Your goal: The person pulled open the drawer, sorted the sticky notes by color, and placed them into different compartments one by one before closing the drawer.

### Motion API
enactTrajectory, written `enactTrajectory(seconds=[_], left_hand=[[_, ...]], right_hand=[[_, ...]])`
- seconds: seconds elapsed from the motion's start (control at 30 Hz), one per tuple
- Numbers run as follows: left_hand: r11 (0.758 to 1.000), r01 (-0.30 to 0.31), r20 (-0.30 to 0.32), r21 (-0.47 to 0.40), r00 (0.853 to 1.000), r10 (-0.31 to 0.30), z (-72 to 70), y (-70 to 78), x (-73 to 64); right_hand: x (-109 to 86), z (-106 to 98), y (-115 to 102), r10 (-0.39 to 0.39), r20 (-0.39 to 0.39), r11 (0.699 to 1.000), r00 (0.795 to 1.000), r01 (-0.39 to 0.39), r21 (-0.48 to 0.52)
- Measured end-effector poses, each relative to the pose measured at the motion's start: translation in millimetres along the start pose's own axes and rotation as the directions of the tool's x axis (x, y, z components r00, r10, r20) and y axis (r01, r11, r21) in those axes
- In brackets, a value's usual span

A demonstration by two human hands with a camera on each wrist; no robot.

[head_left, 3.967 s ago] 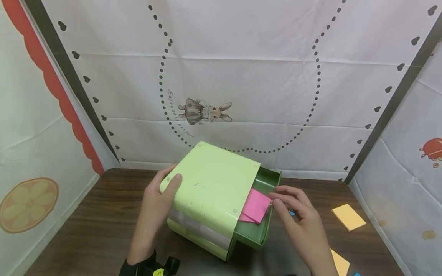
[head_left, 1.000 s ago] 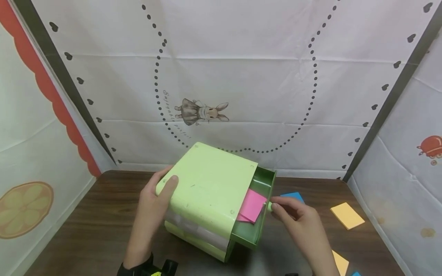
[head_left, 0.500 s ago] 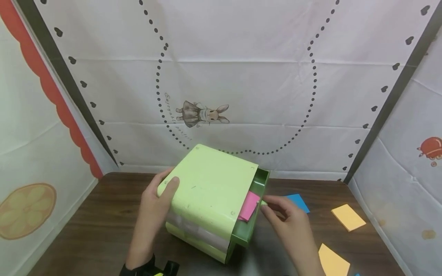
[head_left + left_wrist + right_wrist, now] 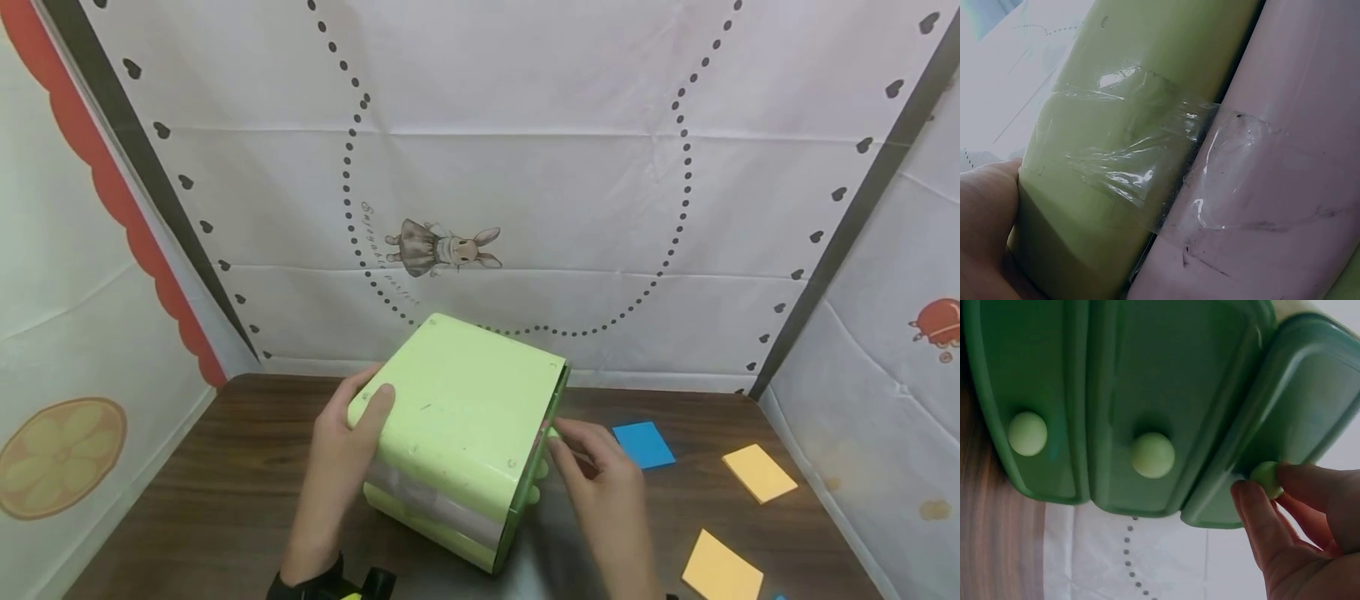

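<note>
A light green drawer box (image 4: 457,408) stands at an angle on the table. My left hand (image 4: 337,475) grips its left end, the thumb over the top edge. In the right wrist view, three dark green drawers line the front, each with a round pale knob. My right hand (image 4: 603,492) pinches the knob (image 4: 1266,479) of the top drawer (image 4: 1313,394). That drawer is almost fully in, with a thin gap along the box edge. Only a sliver of pink paper (image 4: 543,428) shows there. Clear tape (image 4: 1129,169) crosses from the green shell to a pale lilac section (image 4: 1279,162).
A blue sticky note (image 4: 643,444) lies right of my right hand. Two yellow-orange note pads (image 4: 759,472) are farther right, one nearer the front. A bit of blue shows at the bottom edge. White printed cloth (image 4: 525,183) walls the brown table (image 4: 202,492).
My right hand has moved left, pushing the top drawer in from well out to nearly flush. The pink notes inside are now mostly hidden. The blue note has come into full view.
</note>
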State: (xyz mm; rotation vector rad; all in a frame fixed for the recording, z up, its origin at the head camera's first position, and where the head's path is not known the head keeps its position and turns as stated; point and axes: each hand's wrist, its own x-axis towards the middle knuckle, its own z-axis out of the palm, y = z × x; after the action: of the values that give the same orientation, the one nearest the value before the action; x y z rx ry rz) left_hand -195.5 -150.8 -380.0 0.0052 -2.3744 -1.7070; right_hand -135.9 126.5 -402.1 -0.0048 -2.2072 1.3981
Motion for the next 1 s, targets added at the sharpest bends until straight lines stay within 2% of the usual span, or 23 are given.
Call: enactTrajectory(seconds=[0.23, 0.77, 1.0], left_hand=[[1.000, -0.004, 0.004, -0.004, 1.000, 0.004, -0.5, -0.6, 0.6], [1.000, -0.023, -0.019, 0.020, 1.000, 0.024, -1.5, 0.7, -0.6], [0.999, 0.008, 0.006, 0.034, 1.000, -0.008, -0.1, 2.4, -0.5]], right_hand=[[-2.3, 9.4, 3.1, -0.050, -0.041, 0.999, 0.998, 0.051, 0.012], [2.1, 11.1, 6.2, -0.111, -0.033, 0.993, 0.993, 0.112, 0.040], [0.3, 10.5, 11.2, -0.146, -0.059, 0.987, 0.988, 0.149, 0.066]])
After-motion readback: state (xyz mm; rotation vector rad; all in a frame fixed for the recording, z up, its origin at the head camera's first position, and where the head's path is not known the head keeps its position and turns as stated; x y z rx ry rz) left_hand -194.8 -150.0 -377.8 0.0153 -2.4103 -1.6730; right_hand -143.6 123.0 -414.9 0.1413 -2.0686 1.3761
